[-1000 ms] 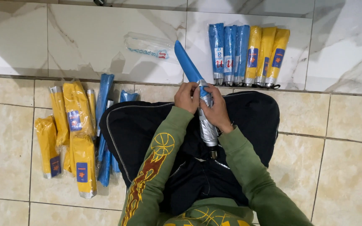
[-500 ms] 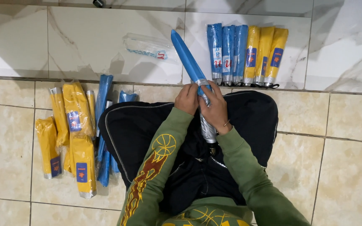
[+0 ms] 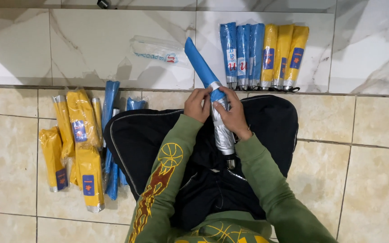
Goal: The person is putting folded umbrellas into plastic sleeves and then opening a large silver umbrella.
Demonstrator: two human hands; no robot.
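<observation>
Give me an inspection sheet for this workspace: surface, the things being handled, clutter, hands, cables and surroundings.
Surface: beige tiled floor with a black bag spread open on it.
Things in hand: folded silver umbrella held upright over the bag, with a blue sleeve partly on its top end.
Clutter: loose pile of yellow and blue wrapped umbrellas on the floor at left; neat row of three blue and three yellow umbrellas on the step; empty clear plastic sleeve beside it.
Hands: left hand and right hand both grip the umbrella where the sleeve ends.
Cables: nothing seen.
Surroundings: white marble step along the top; green sleeves on the person's arms.
</observation>
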